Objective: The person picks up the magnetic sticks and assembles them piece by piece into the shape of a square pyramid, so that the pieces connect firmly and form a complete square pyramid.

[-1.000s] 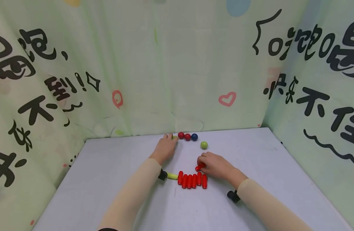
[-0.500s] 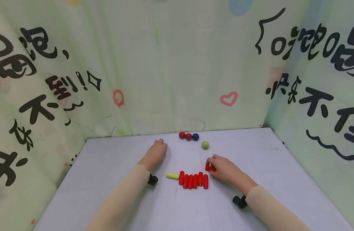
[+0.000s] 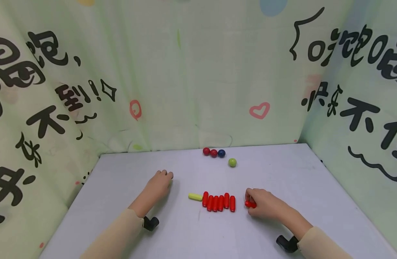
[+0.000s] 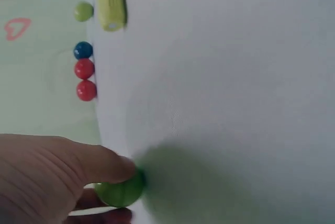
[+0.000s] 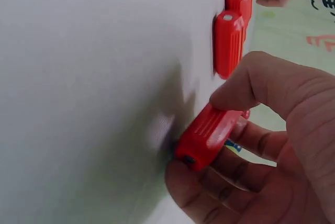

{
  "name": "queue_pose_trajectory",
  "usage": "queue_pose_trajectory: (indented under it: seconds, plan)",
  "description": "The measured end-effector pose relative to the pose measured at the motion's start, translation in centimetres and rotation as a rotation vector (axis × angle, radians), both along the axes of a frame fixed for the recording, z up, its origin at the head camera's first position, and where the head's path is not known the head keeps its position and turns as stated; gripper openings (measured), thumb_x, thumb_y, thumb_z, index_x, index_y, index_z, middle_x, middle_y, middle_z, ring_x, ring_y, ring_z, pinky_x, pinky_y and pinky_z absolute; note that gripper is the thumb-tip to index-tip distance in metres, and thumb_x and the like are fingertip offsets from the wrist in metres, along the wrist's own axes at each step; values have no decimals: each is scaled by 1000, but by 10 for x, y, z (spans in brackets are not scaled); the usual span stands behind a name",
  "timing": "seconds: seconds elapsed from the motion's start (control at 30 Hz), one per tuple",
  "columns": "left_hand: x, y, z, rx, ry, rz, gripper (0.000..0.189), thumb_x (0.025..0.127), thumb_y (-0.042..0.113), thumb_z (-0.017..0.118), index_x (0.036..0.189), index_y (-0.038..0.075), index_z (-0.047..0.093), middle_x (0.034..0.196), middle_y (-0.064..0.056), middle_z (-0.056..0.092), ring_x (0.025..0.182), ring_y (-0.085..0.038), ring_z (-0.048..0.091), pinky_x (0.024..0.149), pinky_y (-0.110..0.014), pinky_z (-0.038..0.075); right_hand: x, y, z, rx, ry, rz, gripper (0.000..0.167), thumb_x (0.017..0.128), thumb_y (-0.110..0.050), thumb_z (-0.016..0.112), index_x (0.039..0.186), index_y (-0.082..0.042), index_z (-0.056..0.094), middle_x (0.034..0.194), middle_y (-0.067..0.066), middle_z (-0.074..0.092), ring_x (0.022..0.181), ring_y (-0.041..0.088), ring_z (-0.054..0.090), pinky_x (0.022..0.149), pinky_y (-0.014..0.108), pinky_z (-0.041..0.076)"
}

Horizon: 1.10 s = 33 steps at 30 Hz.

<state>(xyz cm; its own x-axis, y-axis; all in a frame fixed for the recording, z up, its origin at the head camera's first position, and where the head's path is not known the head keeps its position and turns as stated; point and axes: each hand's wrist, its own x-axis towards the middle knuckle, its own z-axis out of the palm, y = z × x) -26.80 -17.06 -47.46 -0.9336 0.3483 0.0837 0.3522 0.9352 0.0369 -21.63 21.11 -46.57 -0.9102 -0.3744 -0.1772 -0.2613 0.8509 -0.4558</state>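
Observation:
My left hand (image 3: 158,185) is over the left part of the white table. In the left wrist view its thumb and fingers pinch a green ball (image 4: 124,191). My right hand (image 3: 266,203) grips a short red ribbed rod (image 5: 207,137) between thumb and fingertips, low over the table. Left of that hand, several similar red rods (image 3: 215,204) stand side by side in a slightly uneven row. At the row's left end lies a yellow-green ribbed rod (image 3: 195,197), pointing sideways.
Along the table's back edge sit two red balls (image 3: 213,153) and a dark blue ball (image 3: 221,153). A lighter green ball (image 3: 232,162) lies just in front of them. A printed curtain (image 3: 185,79) hangs behind the table (image 3: 198,237) and along its sides.
My left hand has come from the back edge toward the front left, bringing the green ball. My right hand has moved right and nearer with the red rod. The row has stayed put.

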Motion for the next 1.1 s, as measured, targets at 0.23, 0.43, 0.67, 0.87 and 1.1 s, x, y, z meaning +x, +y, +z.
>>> queue_pose_trajectory:
  seconds: [0.23, 0.43, 0.67, 0.87, 1.1]
  plan:
    - [42, -4, 14, 96, -246, 38, 13, 90, 3, 72, 99, 6, 63, 86, -4, 54, 73, -18, 49, 67, -35, 46, 23, 5, 1, -62, -103, 83, 24, 77, -4, 73, 91, -17, 59, 76, -4, 54, 69, 13, 50, 60, 26, 40]
    - [67, 14, 23, 152, -432, -62, 15, 85, 9, 78, 94, 13, 66, 86, 4, 56, 78, -13, 50, 71, -32, 48, 31, -4, 1, -131, -130, 191, 20, 79, -10, 76, 91, -22, 65, 79, -9, 56, 71, 8, 51, 61, 24, 43]
    - [75, 47, 14, 265, -596, -249, 16, 87, 17, 80, 98, 22, 70, 90, 14, 59, 81, -3, 52, 74, -20, 49, 31, -25, -3, -194, -152, 246, 22, 79, -13, 78, 95, -26, 67, 84, -11, 57, 72, 6, 54, 63, 23, 47]
    - [71, 71, 1, 391, -633, -335, 21, 88, 19, 80, 106, 25, 71, 95, 17, 61, 81, 0, 55, 74, -17, 51, 26, -36, -8, -203, -134, 233, 24, 82, -15, 79, 99, -27, 68, 89, -11, 59, 79, 8, 55, 67, 23, 48]
    - [62, 81, -8, 462, -636, -317, 21, 90, 23, 79, 109, 27, 71, 99, 16, 60, 85, 0, 55, 75, -17, 51, 18, -42, -11, -204, -115, 197, 26, 81, -16, 82, 101, -24, 69, 95, -9, 59, 86, 12, 55, 69, 23, 50]
